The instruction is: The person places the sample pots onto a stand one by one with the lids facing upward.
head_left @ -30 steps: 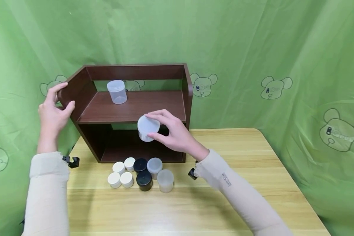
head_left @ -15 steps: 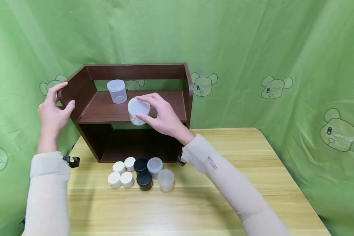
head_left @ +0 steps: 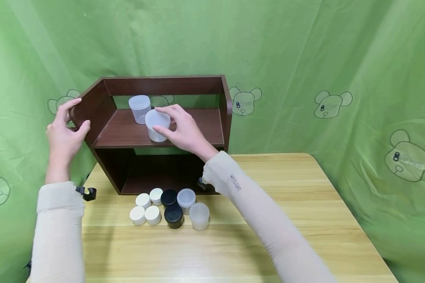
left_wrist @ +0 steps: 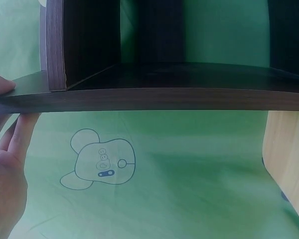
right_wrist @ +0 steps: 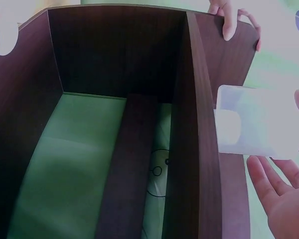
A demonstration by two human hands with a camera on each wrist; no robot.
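My right hand (head_left: 170, 122) grips a translucent lidded jar (head_left: 156, 125) from its right side, low over the upper board of a dark brown wooden shelf (head_left: 184, 129). I cannot tell whether the jar touches the board. A second clear jar (head_left: 140, 109) stands just behind it at the back left of that board. In the right wrist view the held jar (right_wrist: 259, 127) lies against the shelf board (right_wrist: 199, 124), with my fingers (right_wrist: 276, 191) beside it. My left hand (head_left: 69, 120) grips the shelf's left side panel (head_left: 93, 106), and its fingers (left_wrist: 10, 149) wrap the panel edge (left_wrist: 154, 98).
Several small jars sit on the wooden table (head_left: 304, 204) in front of the shelf: white ones (head_left: 137, 215), black ones (head_left: 174, 215) and frosted ones (head_left: 199, 215). The lower shelf compartment (head_left: 163, 173) holds nothing. Green printed cloth (head_left: 322, 78) hangs behind and around.
My right hand has carried the translucent jar up and to the left, from in front of the lower compartment to the upper board beside the other jar. The left hand has stayed on the side panel.
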